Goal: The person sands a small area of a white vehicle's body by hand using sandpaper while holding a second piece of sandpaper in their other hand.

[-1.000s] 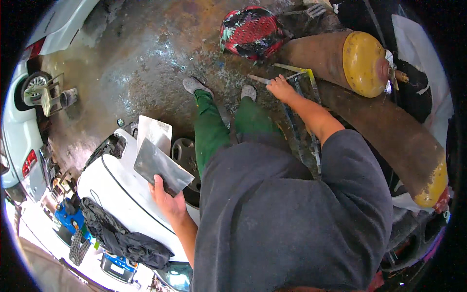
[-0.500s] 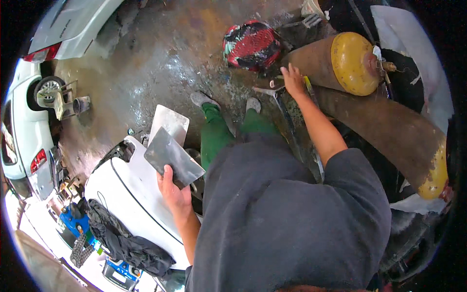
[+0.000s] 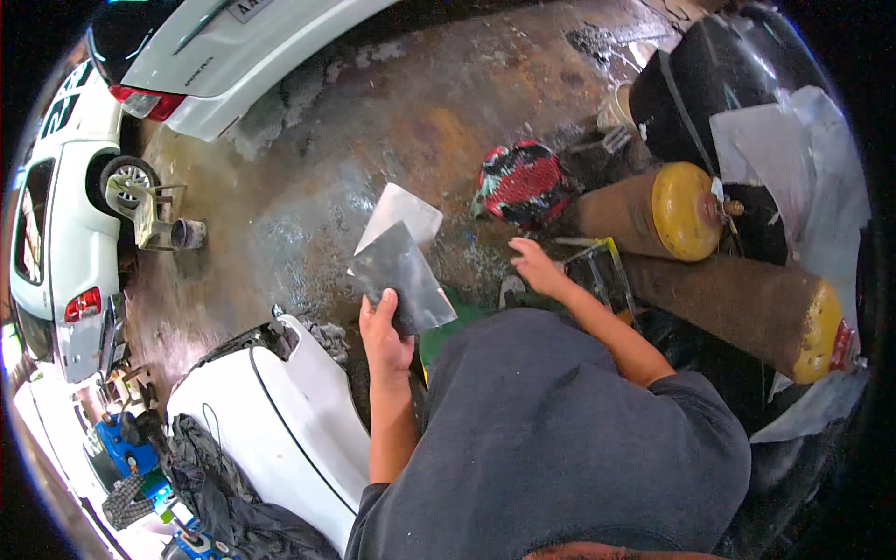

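Observation:
My left hand (image 3: pixel 387 338) is closed on two flat rectangular sheets. The nearer is a dark grey sheet (image 3: pixel 401 280) with pale smears, under my thumb. Behind it a whitish sheet (image 3: pixel 408 213) with rounded corners sticks out past the far edge; where it is held is hidden. My right hand (image 3: pixel 539 268) is raised to the right of the sheets, fingers apart, with nothing in it. Close by on its right stands a thin metal frame (image 3: pixel 607 275) with a yellow strip, apart from the fingers as far as I can see.
Two rusty gas cylinders with yellow ends (image 3: pixel 686 210) lie at the right. Beyond my right hand is a red and black bundle (image 3: pixel 523 182). A white car panel (image 3: pixel 280 401) with dark cloth (image 3: pixel 233 495) stands at my left. Parked cars (image 3: pixel 70 224) and a chair (image 3: pixel 140 210) are farther left.
My view has shifted, showing more floor and cars ahead. My left hand has brought the sheets up and rightward in the picture. The right hand has drawn leftward, away from the metal frame.

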The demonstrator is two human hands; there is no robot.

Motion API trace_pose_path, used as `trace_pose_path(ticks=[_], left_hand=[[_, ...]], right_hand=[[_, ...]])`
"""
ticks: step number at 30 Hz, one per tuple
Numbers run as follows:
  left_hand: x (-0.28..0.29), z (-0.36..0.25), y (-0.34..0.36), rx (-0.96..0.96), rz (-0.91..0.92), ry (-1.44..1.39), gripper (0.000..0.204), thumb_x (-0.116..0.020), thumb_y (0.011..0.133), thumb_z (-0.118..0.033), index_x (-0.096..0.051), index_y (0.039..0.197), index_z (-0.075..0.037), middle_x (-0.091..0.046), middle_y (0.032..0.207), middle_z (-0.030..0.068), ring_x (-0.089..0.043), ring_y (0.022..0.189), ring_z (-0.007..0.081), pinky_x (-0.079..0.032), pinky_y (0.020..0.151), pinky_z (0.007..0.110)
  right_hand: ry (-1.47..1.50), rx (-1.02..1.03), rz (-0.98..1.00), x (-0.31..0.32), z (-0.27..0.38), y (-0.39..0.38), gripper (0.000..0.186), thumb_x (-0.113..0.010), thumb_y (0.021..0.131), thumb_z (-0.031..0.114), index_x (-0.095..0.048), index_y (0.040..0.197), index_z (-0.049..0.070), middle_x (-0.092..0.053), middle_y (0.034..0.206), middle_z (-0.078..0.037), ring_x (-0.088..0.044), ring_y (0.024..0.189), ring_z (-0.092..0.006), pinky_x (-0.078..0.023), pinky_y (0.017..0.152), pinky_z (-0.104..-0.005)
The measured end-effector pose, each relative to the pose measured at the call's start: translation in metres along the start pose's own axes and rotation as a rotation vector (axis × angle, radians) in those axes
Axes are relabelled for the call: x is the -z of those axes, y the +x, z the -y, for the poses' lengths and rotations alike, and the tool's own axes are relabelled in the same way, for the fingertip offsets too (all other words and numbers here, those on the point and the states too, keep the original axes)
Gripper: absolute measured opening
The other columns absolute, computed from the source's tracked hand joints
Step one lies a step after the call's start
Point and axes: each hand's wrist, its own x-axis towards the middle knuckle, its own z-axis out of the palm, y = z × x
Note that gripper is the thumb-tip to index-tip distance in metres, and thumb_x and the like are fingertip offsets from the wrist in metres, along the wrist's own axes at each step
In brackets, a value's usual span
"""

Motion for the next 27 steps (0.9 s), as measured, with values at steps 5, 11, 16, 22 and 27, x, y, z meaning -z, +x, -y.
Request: trace_pose_path(ticks=[5,11,16,22,27], left_hand=[[0.024,-0.032,0.043,0.029,0.156,-0.037,0.037,-0.063,0.095,-0.008,-0.052,0.130,-0.002,-0.066,0.117,0.0115,-0.068,0.100,0.0215,-0.056,0.088,0.036],[0.054,-0.085,0.090,0.095,0.309,0.059,0.037,-0.062,0.096,-0.009,-0.051,0.130,-0.001,-0.066,0.119,0.0115,-0.067,0.101,0.0213,-0.055,0.089,0.036],[0.064,-0.150,0.139,0.108,0.057,-0.001,0.039,-0.060,0.098,-0.015,-0.047,0.134,-0.003,-0.063,0.122,0.0130,-0.066,0.104,0.0232,-0.056,0.089,0.039],[0.077,-0.194,0.213,-0.130,0.206,0.122,0.038,-0.055,0.102,-0.020,-0.048,0.136,-0.004,-0.062,0.122,0.0082,-0.063,0.108,0.0200,-0.054,0.089,0.036],[0.073,-0.231,0.229,-0.133,0.434,0.363,0.042,-0.054,0.103,-0.021,-0.047,0.139,-0.001,-0.060,0.128,0.0107,-0.061,0.111,0.0199,-0.051,0.094,0.034]], right_hand=[[0.571,-0.229,0.335,-0.045,0.201,0.078,0.050,-0.052,0.104,0.032,-0.042,0.146,0.009,-0.053,0.139,-0.007,-0.054,0.121,-0.0215,-0.048,0.094,-0.0346],[1.154,-0.295,0.190,-0.131,0.303,0.160,0.045,-0.052,0.104,0.038,-0.052,0.136,0.006,-0.062,0.130,-0.010,-0.062,0.116,-0.0261,-0.048,0.102,-0.0468],[1.381,-0.156,-0.115,-0.135,0.325,0.191,0.041,-0.063,0.097,0.017,-0.053,0.134,0.005,-0.063,0.127,-0.012,-0.062,0.117,-0.0289,-0.047,0.105,-0.0484],[0.032,0.103,-0.169,-0.122,0.385,0.184,0.040,-0.067,0.094,0.017,-0.058,0.126,-0.003,-0.067,0.121,-0.012,-0.063,0.116,-0.0277,-0.047,0.098,-0.0351],[-0.401,0.324,-0.200,-0.094,0.425,0.216,0.046,-0.075,0.087,0.016,-0.057,0.127,0.001,-0.065,0.122,-0.008,-0.061,0.109,-0.0185,-0.047,0.096,-0.0339]])
